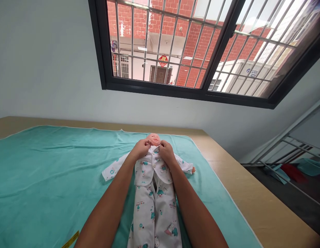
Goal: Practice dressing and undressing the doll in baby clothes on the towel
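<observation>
A baby doll lies on its back, head toward the wall, dressed in a white printed baby outfit. My left hand pinches the collar on the left of the doll's neck. Opposite it, my right hand grips the collar's other side. Small buttons run down the chest between my hands. Below them the front parts in a dark gap, and the legs stretch toward me. One sleeve reaches out left with no doll hand showing; at the right cuff a small doll hand sticks out.
A turquoise cloth covers most of the wooden table. A yellow strip lies at the lower left. Behind the table is a wall with a barred window. A metal rack with coloured cloths stands right.
</observation>
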A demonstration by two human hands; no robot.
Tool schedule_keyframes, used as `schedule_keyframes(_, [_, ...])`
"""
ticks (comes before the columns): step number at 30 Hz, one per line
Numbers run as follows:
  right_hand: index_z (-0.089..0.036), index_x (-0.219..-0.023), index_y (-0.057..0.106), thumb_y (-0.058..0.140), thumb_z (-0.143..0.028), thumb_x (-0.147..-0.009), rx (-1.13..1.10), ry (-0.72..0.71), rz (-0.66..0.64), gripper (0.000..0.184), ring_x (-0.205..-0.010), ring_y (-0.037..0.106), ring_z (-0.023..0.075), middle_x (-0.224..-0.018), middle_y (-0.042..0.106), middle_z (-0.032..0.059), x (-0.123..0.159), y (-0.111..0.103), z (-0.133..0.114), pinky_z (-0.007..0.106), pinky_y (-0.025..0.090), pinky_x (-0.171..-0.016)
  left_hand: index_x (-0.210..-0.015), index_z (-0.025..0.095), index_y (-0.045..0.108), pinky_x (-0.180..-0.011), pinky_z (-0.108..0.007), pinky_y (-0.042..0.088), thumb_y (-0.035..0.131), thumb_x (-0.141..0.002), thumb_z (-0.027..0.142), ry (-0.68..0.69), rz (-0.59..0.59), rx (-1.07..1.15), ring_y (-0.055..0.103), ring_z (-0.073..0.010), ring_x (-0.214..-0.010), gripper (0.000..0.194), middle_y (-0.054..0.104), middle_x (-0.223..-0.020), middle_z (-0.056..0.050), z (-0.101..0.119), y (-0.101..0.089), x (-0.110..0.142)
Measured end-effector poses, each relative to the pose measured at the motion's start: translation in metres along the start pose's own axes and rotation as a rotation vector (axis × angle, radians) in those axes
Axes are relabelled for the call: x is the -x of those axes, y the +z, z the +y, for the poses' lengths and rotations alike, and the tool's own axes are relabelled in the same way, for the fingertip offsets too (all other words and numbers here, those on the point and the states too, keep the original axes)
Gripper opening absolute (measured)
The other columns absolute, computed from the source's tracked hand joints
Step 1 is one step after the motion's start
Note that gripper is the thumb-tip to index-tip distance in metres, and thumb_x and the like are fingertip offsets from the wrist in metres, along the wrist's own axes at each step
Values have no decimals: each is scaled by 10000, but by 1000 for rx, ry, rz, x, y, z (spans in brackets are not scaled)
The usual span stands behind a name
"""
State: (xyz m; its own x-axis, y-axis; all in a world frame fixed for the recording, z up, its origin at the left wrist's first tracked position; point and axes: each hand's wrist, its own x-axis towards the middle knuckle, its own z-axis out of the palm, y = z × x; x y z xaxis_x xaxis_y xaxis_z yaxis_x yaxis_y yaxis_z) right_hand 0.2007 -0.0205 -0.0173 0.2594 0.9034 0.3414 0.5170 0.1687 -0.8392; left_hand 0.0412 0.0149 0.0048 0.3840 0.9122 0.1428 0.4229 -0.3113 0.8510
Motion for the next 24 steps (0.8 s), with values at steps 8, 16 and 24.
schedule_keyframes(8, [-197, -670, 521, 370, -234, -610, 12, -5, 9, 167, -655, 414, 144, -632, 483, -30, 2, -1, -4, 254, 317, -631, -967, 171, 751, -755, -270, 458, 531, -778, 184, 128, -68, -129, 613, -181, -789, 291, 709, -912, -55, 7, -3, 4])
schedule_keyframes(16, [-190, -684, 540, 393, -230, -630, 65, -16, 21, 161, -645, 423, 144, -633, 505, -26, 1, 0, -4, 260, 316, -621, -975, 165, 737, -621, -254, 418, 539, -802, 359, 110, -257, -203, 551, -165, -663, 327, 626, -770, -33, 19, -25, 16])
schedule_keyframes(24, [-186, -772, 590, 493, -252, -667, 92, -16, 47, 157, -719, 499, 156, -745, 598, -4, 3, 2, -8, 260, 380, -679, -770, 202, 764, -782, -280, 412, 652, -741, 467, 77, -122, -301, 566, -270, -948, 289, 650, -852, -85, 33, -27, 23])
